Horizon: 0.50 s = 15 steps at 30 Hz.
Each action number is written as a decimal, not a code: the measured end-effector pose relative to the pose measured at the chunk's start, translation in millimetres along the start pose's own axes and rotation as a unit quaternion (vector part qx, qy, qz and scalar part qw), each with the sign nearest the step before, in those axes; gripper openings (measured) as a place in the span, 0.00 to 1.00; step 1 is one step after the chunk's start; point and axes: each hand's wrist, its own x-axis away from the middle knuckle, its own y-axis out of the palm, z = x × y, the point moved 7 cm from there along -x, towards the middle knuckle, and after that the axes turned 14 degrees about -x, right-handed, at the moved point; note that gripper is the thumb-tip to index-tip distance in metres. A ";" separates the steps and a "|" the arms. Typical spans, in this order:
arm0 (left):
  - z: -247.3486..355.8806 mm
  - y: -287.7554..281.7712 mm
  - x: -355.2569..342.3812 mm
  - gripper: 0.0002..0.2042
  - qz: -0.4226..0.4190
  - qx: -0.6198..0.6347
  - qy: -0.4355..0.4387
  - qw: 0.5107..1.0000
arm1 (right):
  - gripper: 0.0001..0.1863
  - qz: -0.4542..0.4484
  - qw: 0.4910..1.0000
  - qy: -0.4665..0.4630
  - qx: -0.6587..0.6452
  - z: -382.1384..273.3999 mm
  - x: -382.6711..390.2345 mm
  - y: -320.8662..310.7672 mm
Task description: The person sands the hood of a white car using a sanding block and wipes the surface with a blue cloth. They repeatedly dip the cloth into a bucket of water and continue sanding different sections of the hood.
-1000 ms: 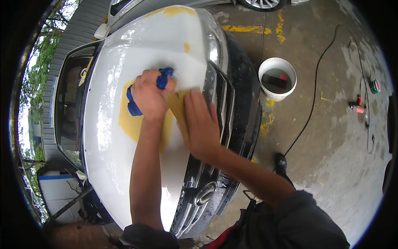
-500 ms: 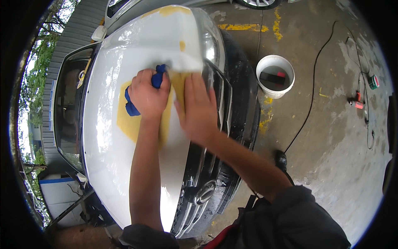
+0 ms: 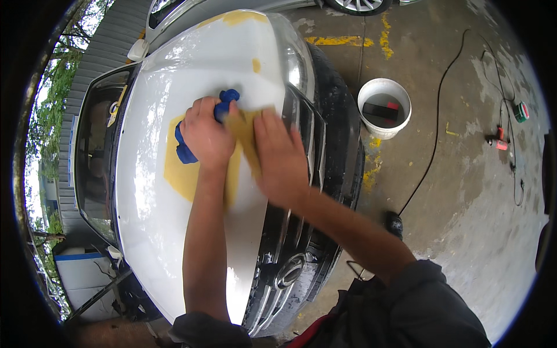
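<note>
Fingers of left hand (image 3: 206, 136) grip blue block (image 3: 191, 136).

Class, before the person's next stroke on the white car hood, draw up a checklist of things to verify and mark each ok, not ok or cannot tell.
1. Left hand grips the blue block: ok.
2. Right hand lies flat on the hood: ok.
3. Block sits over the yellow patch: ok.
4. White bucket stands clear of the car: ok.
5. Black cable away from the feet: cannot tell.
6. Patch sanded even: cannot tell.
</note>
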 end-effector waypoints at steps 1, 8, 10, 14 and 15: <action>3.3 0.2 -0.3 0.12 -0.002 0.006 0.000 1.000 | 0.41 0.020 1.000 0.014 -0.008 11.1 -21.8 -2.6; -7.8 -3.6 5.5 0.11 0.011 -0.019 -0.009 1.000 | 0.44 -0.047 0.998 0.033 -0.027 -12.7 25.6 7.8; 3.8 -7.0 -1.4 0.11 0.011 -0.013 0.004 1.000 | 0.46 0.002 1.000 0.029 0.002 13.4 -22.2 0.4; -0.3 -6.5 1.8 0.11 -0.039 -0.022 -0.016 0.999 | 0.50 -0.022 0.999 0.043 -0.010 3.9 -0.5 7.6; -4.9 -7.4 6.6 0.10 -0.021 0.016 0.009 1.000 | 0.50 -0.066 0.995 0.056 -0.046 -9.5 26.4 8.8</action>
